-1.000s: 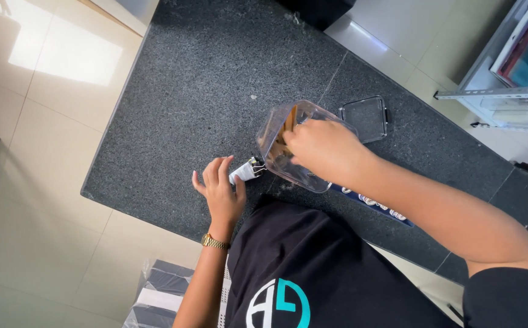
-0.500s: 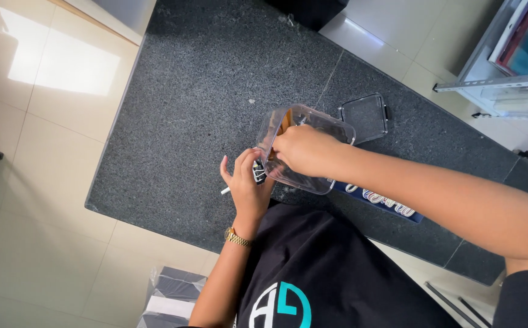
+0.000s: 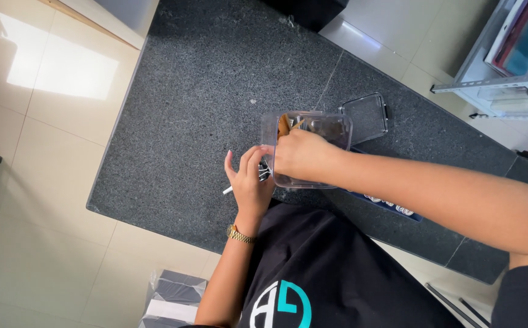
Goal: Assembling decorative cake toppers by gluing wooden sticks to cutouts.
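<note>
Both hands (image 3: 276,170) now at container (image 3: 306,149)

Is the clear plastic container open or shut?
Open: the clear container has no lid on; its lid lies beside it, and the right hand reaches inside.

Dark speckled granite counter (image 3: 215,91), a thin seam running across it. Clear flat lid (image 3: 364,116) lies on the counter toward the far right. Dark blue strip (image 3: 391,206) with pale markings along the near counter edge. Cream tiled floor (image 3: 39,182) to the left, a bright sunlit patch (image 3: 72,74) on it. Grey metal shelf rack (image 3: 507,85) at upper right, holding red and teal items. Wrapped grey-and-white boxes (image 3: 170,300) on the floor at the bottom. Dark object (image 3: 309,11) at the counter's far edge.
</note>
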